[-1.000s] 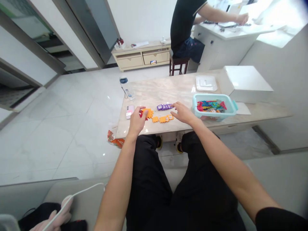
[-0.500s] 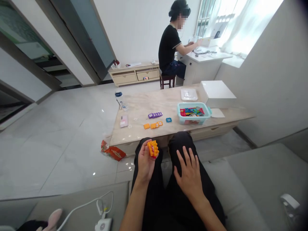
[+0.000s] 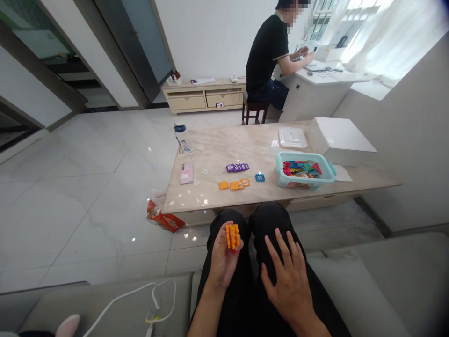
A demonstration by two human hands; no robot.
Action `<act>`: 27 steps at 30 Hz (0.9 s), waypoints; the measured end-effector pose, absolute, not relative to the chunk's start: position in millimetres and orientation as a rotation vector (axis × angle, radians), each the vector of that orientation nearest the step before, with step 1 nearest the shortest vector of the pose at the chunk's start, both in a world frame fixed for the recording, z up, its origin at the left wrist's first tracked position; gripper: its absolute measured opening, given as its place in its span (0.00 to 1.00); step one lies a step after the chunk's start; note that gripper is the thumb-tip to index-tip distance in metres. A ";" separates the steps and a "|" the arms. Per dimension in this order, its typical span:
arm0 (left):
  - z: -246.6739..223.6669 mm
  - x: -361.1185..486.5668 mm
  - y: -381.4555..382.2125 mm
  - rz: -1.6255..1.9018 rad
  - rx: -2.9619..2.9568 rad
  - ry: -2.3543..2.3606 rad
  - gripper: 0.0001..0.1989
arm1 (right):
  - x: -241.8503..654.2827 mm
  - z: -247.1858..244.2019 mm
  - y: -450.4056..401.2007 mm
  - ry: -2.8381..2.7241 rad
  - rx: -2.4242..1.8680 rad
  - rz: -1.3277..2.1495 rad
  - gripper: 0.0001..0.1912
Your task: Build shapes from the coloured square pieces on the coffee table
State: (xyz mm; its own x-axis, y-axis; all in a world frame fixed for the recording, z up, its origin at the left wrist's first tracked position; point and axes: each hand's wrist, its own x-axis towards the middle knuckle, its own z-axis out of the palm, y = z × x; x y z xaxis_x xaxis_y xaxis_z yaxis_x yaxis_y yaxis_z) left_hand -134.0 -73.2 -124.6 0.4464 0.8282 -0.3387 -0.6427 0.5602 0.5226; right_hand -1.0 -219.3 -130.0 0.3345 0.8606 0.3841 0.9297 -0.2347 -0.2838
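Note:
My left hand [image 3: 224, 260] is closed around a small orange block of interlocking plastic pieces [image 3: 233, 237], with a bit of red at its underside, held above my left knee. Flat on my right thigh rests my right hand [image 3: 289, 271], fingers spread and holding nothing. Beyond my knees, on the marble-topped table, lie orange notched tiles [image 3: 235, 185], a row of purple tiles [image 3: 237, 167] and a single blue tile [image 3: 260, 178]. To their right stands a light teal tub [image 3: 298, 181] with many coloured pieces inside.
On the table [image 3: 210, 145] are a water bottle [image 3: 184, 140], a pink packet [image 3: 186, 173], a clear lid [image 3: 293, 137] and a white box [image 3: 345, 135]. An orange-red bag [image 3: 168, 221] sits on the floor. Another person [image 3: 267, 56] sits working at a white desk.
The orange block in my left hand has turned, now showing its edge instead of its face. My right hand stays on my thigh. The camera view has shifted.

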 end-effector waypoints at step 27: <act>-116.8 -129.8 -92.8 0.883 0.213 0.512 0.17 | 47.8 -140.4 -233.0 -1.404 -2.016 -0.212 0.32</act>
State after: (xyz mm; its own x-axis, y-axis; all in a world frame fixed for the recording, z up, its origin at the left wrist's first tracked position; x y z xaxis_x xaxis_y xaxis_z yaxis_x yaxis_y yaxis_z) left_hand -129.8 -92.8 -116.8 0.5241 0.7815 -0.3384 -0.6818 0.6232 0.3832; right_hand 47.8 -233.0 -140.4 0.4095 0.7751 0.4812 0.8825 -0.2028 -0.4243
